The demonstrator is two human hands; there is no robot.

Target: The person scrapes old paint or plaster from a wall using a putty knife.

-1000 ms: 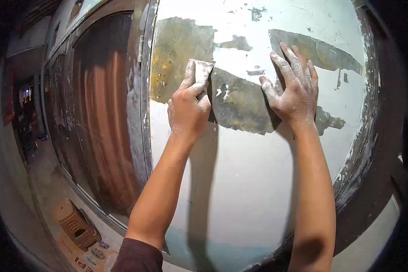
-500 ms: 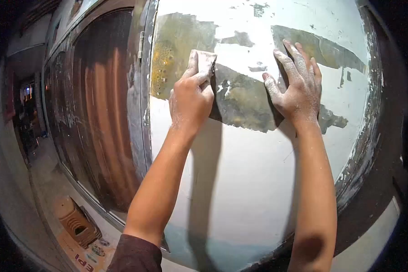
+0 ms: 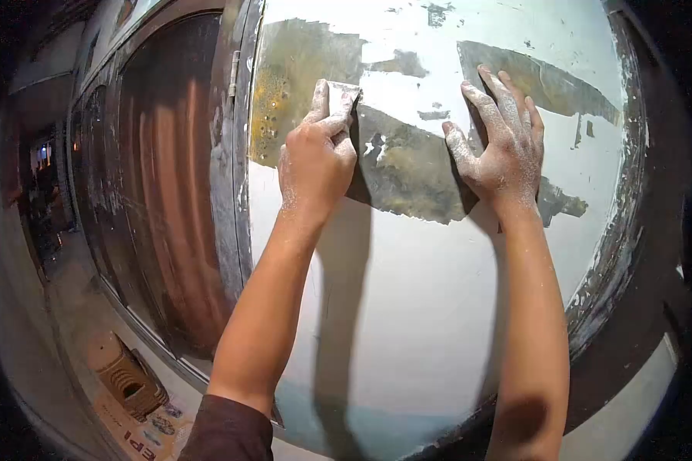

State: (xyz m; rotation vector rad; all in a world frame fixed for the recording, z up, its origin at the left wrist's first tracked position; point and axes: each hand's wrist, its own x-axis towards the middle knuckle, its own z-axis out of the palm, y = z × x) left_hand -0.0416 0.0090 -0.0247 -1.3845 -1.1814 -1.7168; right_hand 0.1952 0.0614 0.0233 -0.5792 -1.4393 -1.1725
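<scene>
A small pale, dusty block (image 3: pixel 344 90) is gripped in my left hand (image 3: pixel 317 154), its face against the upper left of the white panel (image 3: pixel 427 307). White powder coats the fingers of both hands. Beneath and around the block lies a greenish-grey bare patch (image 3: pixel 292 58) with yellowish spots at its left. My right hand (image 3: pixel 504 146) rests on the panel further right with fingers spread, holding nothing, beside another grey patch (image 3: pixel 561 88). Both arms cast shadows down the panel.
Left of the panel stands a dark-framed door (image 3: pixel 173 184) with a reddish-brown curtain-like surface and a hinge (image 3: pixel 234 73). A stack of brown plastic stools (image 3: pixel 127 376) sits on the floor at lower left. A dark, paint-flecked frame (image 3: pixel 630 154) edges the panel's right side.
My left hand and the block have shifted slightly left and up on the panel. My right hand stays at nearly the same place.
</scene>
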